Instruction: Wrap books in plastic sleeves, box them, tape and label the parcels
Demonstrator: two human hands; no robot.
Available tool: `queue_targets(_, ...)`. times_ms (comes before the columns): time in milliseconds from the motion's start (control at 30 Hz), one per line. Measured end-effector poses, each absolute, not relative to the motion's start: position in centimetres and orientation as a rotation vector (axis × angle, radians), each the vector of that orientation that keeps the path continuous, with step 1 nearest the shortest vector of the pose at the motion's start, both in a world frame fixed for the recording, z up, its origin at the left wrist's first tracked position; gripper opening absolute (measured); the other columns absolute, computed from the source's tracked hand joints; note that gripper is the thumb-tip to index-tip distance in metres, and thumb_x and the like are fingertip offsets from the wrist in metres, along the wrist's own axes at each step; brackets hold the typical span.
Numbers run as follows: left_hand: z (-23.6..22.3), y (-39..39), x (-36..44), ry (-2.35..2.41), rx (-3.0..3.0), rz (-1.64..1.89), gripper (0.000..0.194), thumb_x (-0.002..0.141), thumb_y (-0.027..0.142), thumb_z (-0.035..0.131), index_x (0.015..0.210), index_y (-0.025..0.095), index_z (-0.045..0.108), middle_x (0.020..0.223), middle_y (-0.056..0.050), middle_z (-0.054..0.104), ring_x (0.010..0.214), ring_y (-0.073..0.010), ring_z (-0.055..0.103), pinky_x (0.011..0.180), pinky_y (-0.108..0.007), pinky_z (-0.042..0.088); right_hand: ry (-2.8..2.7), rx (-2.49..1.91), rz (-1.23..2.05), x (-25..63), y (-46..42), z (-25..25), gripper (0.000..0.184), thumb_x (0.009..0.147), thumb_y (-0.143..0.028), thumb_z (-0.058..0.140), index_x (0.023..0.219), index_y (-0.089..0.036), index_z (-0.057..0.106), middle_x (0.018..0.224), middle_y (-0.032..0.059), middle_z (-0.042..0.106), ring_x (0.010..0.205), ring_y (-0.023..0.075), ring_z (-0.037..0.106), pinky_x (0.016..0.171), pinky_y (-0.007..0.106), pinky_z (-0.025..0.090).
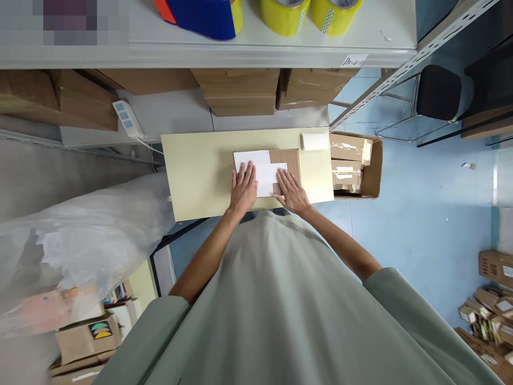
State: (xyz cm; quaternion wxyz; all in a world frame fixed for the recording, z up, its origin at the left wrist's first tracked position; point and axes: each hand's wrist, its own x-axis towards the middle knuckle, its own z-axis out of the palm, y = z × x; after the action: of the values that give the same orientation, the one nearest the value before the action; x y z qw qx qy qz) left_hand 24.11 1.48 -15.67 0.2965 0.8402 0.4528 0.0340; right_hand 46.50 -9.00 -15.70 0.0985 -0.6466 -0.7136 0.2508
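Note:
A small brown cardboard box [294, 159] lies on a pale yellow tabletop [196, 171]. White paper sheets or labels [265, 172] cover much of its upper face, one overlapping the other. My left hand [243, 188] rests flat on the left part of the white paper, fingers stretched out. On the other side, my right hand [293, 191] lies with fingers extended over the paper's right end and the bare cardboard. Neither hand grasps anything. A small white stack of paper or labels [315, 141] sits at the table's back right.
Beyond the table, a shelf unit holds cardboard boxes [242, 88], a white power strip [128, 118] and yellow tape rolls [284, 17]. An open carton [372, 168] with parcels stands at right. Large plastic bags [104, 230] bulge at left; a chair [438, 92] stands farther right.

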Motion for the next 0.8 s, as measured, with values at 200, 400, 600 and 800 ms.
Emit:
queue_targets(200,-16.0,1.7,23.9,1.184,2.252,0.105,0.072,0.117,0.030,0.032,0.185,0.008,0.029,0.193,-0.017,0.023,0.183,-0.0339,0.008,0.147,-0.064,0.002,-2.228,-1.798,0.787,42.5,-7.0,-15.9,0.086,0.121,-0.063,0.031,0.186,-0.007,0.025,0.194,0.0151,0.018,0.183,0.0298,0.013,0.151,0.054,0.012)
queue_targets(400,-16.3,1.8,23.8,1.182,2.269,0.111,0.072,0.117,0.031,0.034,0.185,0.009,0.030,0.192,-0.016,0.025,0.183,-0.0335,0.010,0.147,-0.063,0.002,-2.131,-1.915,0.671,42.7,-3.8,-17.0,0.086,0.121,-0.063,0.025,0.187,-0.007,0.021,0.194,0.0165,0.020,0.183,0.0305,0.013,0.150,0.055,0.014)
queue_targets(600,-16.5,1.4,23.9,1.180,2.263,0.176,0.071,0.117,0.030,0.033,0.184,0.009,0.032,0.192,-0.015,0.026,0.183,-0.0334,0.012,0.148,-0.062,0.002,-1.993,-2.165,0.528,46.8,-6.7,-16.6,0.090,0.121,-0.066,0.024,0.186,-0.004,0.017,0.194,0.0193,0.017,0.183,0.0332,0.013,0.149,0.057,0.015)
queue_targets(800,-16.9,1.3,23.8,1.147,2.240,0.235,0.070,0.117,0.031,0.031,0.184,0.009,0.033,0.192,-0.016,0.026,0.183,-0.0331,0.012,0.148,-0.063,0.000,-2.033,-2.324,0.530,46.4,-10.6,-15.7,0.081,0.122,-0.061,0.028,0.187,-0.013,0.024,0.196,0.0149,0.011,0.184,0.0314,0.008,0.148,0.057,0.012)
